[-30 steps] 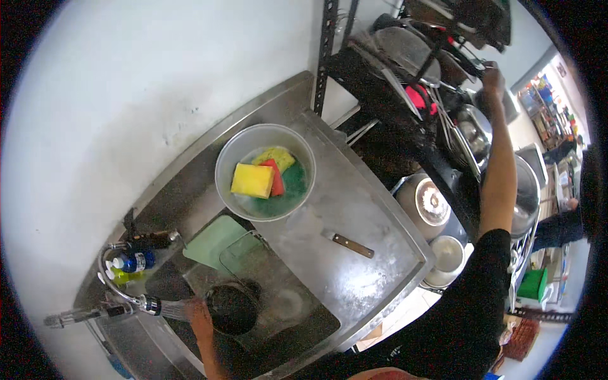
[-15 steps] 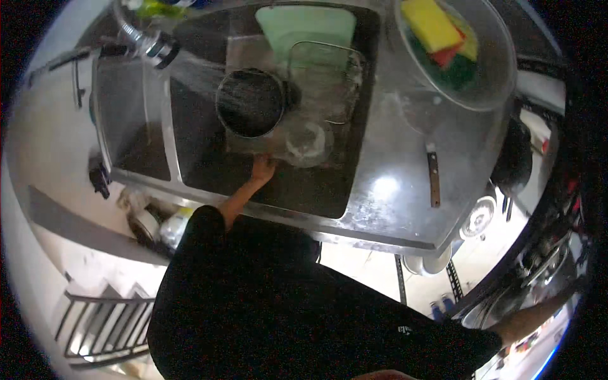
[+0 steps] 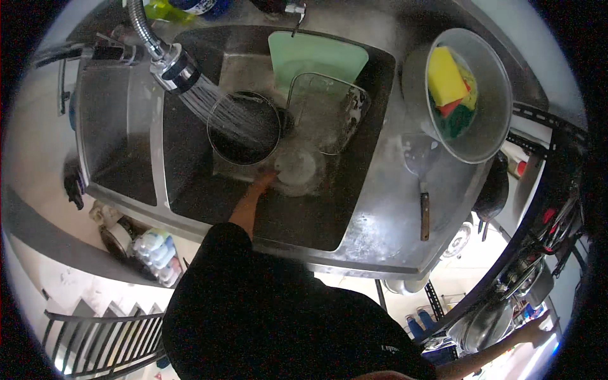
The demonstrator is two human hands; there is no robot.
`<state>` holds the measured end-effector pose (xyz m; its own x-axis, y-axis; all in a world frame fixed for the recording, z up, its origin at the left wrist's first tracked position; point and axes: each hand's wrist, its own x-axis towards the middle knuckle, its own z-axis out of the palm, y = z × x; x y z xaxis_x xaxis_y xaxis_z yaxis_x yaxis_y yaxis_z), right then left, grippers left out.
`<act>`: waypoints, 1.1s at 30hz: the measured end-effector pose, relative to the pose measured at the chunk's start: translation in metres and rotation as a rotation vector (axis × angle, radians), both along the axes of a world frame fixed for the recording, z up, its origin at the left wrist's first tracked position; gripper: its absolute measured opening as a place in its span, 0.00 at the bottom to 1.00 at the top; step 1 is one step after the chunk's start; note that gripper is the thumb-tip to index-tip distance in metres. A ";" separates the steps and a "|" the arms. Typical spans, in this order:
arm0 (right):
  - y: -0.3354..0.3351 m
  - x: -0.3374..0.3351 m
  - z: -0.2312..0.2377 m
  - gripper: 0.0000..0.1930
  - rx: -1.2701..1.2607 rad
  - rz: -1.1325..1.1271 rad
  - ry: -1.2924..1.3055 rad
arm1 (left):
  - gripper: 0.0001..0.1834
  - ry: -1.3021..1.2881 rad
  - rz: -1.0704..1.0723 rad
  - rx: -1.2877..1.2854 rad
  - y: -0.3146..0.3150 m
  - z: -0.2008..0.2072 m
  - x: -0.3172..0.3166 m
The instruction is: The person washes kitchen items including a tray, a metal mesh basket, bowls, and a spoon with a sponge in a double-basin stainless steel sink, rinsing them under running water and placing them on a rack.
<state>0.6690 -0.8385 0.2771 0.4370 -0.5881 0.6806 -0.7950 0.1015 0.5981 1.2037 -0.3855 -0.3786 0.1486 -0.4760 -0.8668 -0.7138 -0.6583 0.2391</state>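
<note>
My left hand (image 3: pixel 266 180) reaches into the right sink basin (image 3: pixel 297 231), its fingers at the edge of a round clear dish (image 3: pixel 299 172) and just below a dark round pot (image 3: pixel 244 130). Motion and dim light blur those fingers. From a shower-style tap head (image 3: pixel 175 73), water sprays into the pot. Beside the pot lies a clear rectangular container (image 3: pixel 326 114) with suds on its side. A pale green cutting board (image 3: pixel 316 60) leans on the basin's back wall. Far out to the right, my right hand (image 3: pixel 538 330) is stretched out with fingers apart, near the metal pans (image 3: pixel 487 326).
On the counter's right stands a large metal bowl (image 3: pixel 500 120) with a yellow sponge (image 3: pixel 445 76) and green scrubber (image 3: pixel 457 120). A wooden-handled spatula (image 3: pixel 424 212) lies in front of it. A second basin (image 3: pixel 120 158) adjoins at left. Dark racks (image 3: pixel 535 237) line the right side.
My view has shifted, so the sink sits lower in the picture. My left hand has moved slightly toward the round clear dish. More of my right hand now shows at the right.
</note>
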 end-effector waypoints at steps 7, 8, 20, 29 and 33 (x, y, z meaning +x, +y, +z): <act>0.074 0.082 -0.042 0.22 -0.079 0.190 -0.280 | 0.23 -0.107 -0.113 -0.470 -0.014 0.029 -0.023; 0.082 0.079 -0.049 0.23 -0.052 0.241 -0.303 | 0.23 -0.154 -0.111 -0.586 -0.019 0.046 -0.026; 0.232 0.244 -0.175 0.15 0.426 0.490 -1.117 | 0.13 0.523 1.204 -0.934 -0.058 0.247 0.115; 0.303 0.450 -0.278 0.28 2.163 0.097 -1.790 | 0.24 0.754 1.590 -1.102 -0.043 0.262 0.091; 0.312 0.492 -0.313 0.27 2.528 -0.161 -1.819 | 0.28 0.490 1.651 -1.241 -0.050 0.270 0.052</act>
